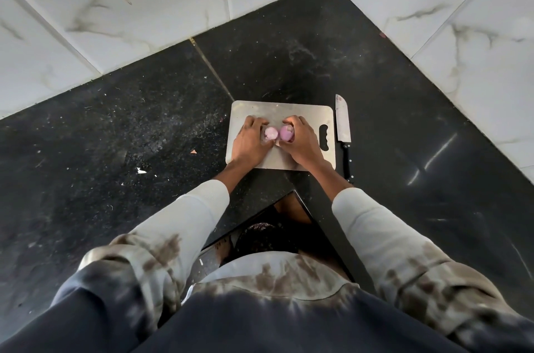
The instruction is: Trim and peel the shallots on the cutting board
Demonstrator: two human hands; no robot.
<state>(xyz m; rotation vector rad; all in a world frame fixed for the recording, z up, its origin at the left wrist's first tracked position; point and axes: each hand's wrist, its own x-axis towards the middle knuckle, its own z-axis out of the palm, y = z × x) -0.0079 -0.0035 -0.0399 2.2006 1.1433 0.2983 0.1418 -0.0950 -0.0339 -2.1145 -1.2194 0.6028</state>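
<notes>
A steel cutting board [291, 113] lies on the black counter in a tiled corner. Over its middle, my left hand [250, 140] grips a pale pink shallot piece [270, 133], its cut face turned toward me. Right beside it, my right hand [300, 140] grips a darker purple shallot piece [286, 132]. The two pieces sit almost touching between my thumbs. Most of each piece is hidden inside the fingers.
A knife [343, 127] with a black handle lies on the counter along the board's right edge, blade pointing away. Small peel scraps [193, 151] and white bits [141, 170] dot the counter [144, 127] to the left. Marble-tiled walls [462, 20] close in behind and right.
</notes>
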